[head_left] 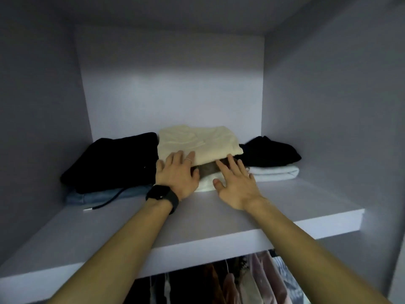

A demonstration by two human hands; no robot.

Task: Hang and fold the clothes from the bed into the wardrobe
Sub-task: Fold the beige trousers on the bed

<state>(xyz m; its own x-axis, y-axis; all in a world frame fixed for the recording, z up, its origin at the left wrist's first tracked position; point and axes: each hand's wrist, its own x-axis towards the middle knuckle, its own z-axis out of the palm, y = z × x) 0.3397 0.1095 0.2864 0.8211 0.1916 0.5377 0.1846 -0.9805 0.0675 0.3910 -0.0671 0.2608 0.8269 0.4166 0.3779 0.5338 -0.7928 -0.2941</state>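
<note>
Head view: both your hands lie flat against the middle stack on the wardrobe shelf (pixel 197 222). Your left hand (pixel 177 174), watch (pixel 162 195) on its wrist, rests with straight fingers on the front edge of the cream top (pixel 197 143), gripping nothing. Your right hand (pixel 234 183) is spread, its fingertips touching the brown layer (pixel 208 170) just under that top, holding nothing. A black pile (pixel 114 161) sits on jeans (pixel 98 196) to the left; a black piece (pixel 271 152) lies on a white fold (pixel 276 172) to the right. Hung clothes (pixel 241 279) show below the shelf.
</note>
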